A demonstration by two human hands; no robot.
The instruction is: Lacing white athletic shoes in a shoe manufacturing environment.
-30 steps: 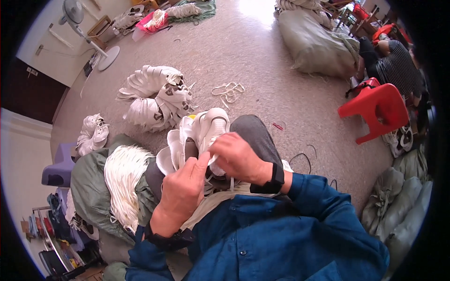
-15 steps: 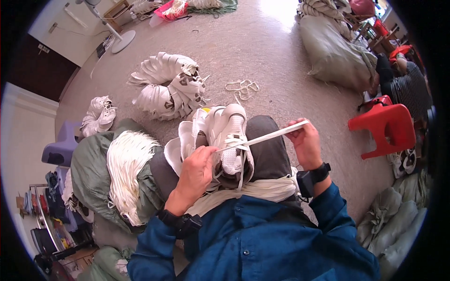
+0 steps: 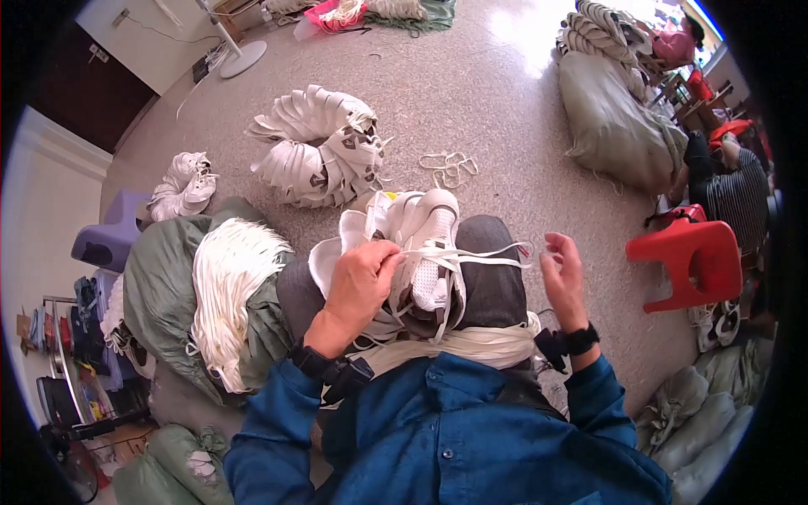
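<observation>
Blue sleeves [image 3: 282,421] are nearest me. My left hand [image 3: 358,279], at eleven o'clock, pinches a white lace [image 3: 488,256]. My right hand [image 3: 565,282], at one o'clock, has its fingers spread, just beside the loose lace ends, not holding them. The shoe [image 3: 431,282] is at twelve, by my right knee [image 3: 491,290]. I think I should keep the lace flat and pull softly. Farther off, at eleven, more shoes [image 3: 295,175] have dark marks, too small to read.

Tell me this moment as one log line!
left hand: pinching lace | right hand: open, apart from lace | shoe: toe pointing away
</observation>
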